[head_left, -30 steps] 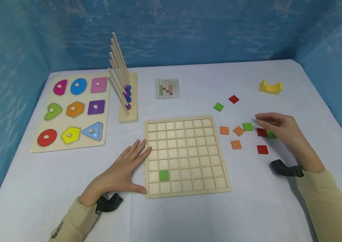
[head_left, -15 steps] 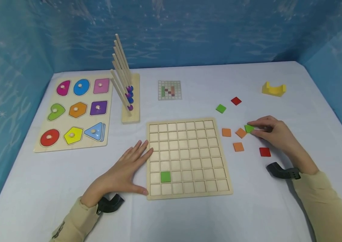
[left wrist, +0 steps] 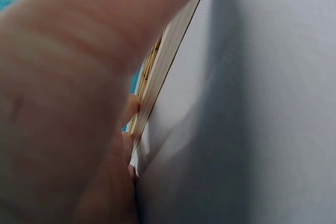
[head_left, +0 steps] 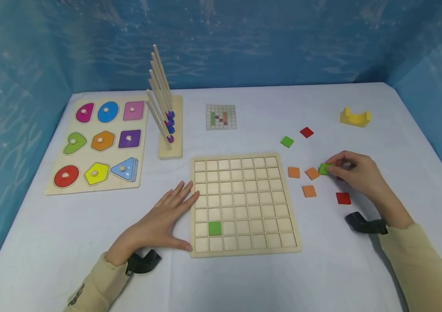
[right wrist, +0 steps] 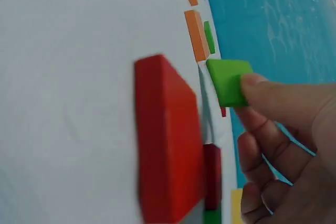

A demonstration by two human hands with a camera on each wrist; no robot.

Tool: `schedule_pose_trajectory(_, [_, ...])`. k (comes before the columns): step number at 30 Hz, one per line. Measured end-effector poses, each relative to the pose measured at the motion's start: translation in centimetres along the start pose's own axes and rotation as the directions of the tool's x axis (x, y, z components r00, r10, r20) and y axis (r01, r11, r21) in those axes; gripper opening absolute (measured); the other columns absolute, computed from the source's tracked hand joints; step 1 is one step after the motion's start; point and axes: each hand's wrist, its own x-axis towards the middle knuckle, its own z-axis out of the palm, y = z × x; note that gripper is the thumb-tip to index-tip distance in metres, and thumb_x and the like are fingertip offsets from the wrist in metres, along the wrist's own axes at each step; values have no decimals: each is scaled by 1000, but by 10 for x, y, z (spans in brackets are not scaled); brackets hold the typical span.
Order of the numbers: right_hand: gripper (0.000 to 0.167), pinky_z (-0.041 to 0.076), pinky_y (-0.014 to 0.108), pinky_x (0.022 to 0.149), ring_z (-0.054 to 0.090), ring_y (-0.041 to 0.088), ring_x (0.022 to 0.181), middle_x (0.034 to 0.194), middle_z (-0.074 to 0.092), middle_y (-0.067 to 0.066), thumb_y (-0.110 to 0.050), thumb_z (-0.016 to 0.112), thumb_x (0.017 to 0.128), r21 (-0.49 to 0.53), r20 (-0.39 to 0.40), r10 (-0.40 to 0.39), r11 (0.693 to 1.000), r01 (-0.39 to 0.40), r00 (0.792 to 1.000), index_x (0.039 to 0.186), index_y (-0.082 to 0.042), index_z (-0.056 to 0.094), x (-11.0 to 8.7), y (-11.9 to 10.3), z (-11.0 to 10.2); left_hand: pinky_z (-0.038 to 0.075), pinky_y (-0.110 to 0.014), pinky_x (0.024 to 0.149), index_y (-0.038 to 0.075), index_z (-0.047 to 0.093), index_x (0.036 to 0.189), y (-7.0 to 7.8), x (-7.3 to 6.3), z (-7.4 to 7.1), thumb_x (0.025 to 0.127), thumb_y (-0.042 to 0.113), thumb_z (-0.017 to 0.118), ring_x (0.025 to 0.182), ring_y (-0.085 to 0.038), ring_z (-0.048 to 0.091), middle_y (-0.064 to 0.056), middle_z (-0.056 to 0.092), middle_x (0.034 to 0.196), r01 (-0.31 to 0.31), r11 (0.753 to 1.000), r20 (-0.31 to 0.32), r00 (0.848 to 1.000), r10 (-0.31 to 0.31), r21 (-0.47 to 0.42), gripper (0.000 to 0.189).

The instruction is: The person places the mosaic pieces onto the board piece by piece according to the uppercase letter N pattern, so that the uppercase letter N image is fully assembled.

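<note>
My right hand [head_left: 355, 173] pinches a green square tile [right wrist: 227, 82] between thumb and fingers, held just over the table among the loose tiles. Under the hand lies a red tile [right wrist: 212, 177], mostly covered in the head view, and another red tile [head_left: 343, 198] is nearer the front. My left hand [head_left: 162, 221] is spread flat at the left edge of a wooden grid board [head_left: 246, 253], its fingertips and thumb touching the frame. A green tile [head_left: 214, 228] sits in one cell of that board, in the second row from the front.
Orange tiles [head_left: 309, 191] lie right of the board, with a green tile [head_left: 287, 141] and a red tile [head_left: 306, 132] behind them. A pattern card [head_left: 221, 123], a peg stand [head_left: 176, 149], a shape puzzle [head_left: 88, 187] and a yellow block [head_left: 355, 118] stand farther back.
My right hand has reached in to the left, taken a green tile between thumb and fingers, and lifted it slightly. The left hand stays at the board's edge.
</note>
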Motion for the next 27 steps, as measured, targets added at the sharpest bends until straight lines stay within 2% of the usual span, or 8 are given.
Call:
schedule_pose_trajectory(4, [26,45,20,50,51,22,74,96,62,9,-27,66,89,110,-32,4,994,-1,999,106,-7,65,-1,-2,6,1,-47,110,6,15,150,-1,-1,1,63,62,76,140,-28,-8,-11,-2,155,-7,1000,4,1000,7,1,120])
schedule_pose_trajectory(7, [23,48,17,54,57,16,73,95,64,4,-28,67,88,217,-53,-64,973,74,997,104,-12,67,1,-13,19,1,-46,110,6,15,150,-1,0,1,63,62,76,139,-28,-8,-11,-3,155,-11,1000,5,1000,11,10,120])
schedule_pose_trajectory(10, [19,49,18,55,63,18,74,91,66,7,-20,68,88,301,5,-120,947,113,993,102,-8,66,-3,-51,33,0,-46,110,7,14,150,-2,0,1,63,62,75,140,-28,-8,-11,-3,155,-8,1000,5,1000,8,17,120])
schedule_pose_trajectory(13, [15,51,24,55,65,26,72,86,66,12,-7,67,87,400,116,-180,909,120,977,100,0,65,-11,-97,50,0,-46,110,7,15,150,-2,0,2,62,62,76,140,-28,-8,-11,-3,155,-2,1000,3,1000,2,18,121])
schedule_pose_trajectory(16, [12,54,29,59,66,28,73,84,66,11,1,65,86,490,216,-242,865,109,946,98,3,64,-19,-130,71,0,-46,110,6,15,150,-2,0,2,62,62,76,140,-27,-9,-10,-3,155,0,1000,3,1000,0,15,121])
schedule_pose_trajectory(19, [11,55,34,64,66,27,73,83,66,9,6,63,85,544,299,-306,833,102,904,96,2,65,-25,-151,94,0,-45,110,7,15,150,-3,0,2,62,63,76,140,-27,-8,-10,-2,156,4,1000,1,1000,-4,16,120])
schedule_pose_trajectory(24, [10,54,29,61,66,17,68,78,65,1,3,65,85,514,348,-410,835,194,843,92,-5,66,-30,-166,124,0,-42,111,9,15,150,-3,0,3,63,65,74,140,-25,-9,-8,-2,156,13,1000,4,1000,-13,26,120])
schedule_pose_trajectory(27, [9,54,27,59,65,13,65,75,65,-1,2,66,85,496,356,-443,836,236,823,90,-6,66,-30,-167,133,0,-42,111,8,15,150,-3,1,2,63,65,74,140,-25,-9,-8,-2,156,12,1000,8,1000,-13,26,119])
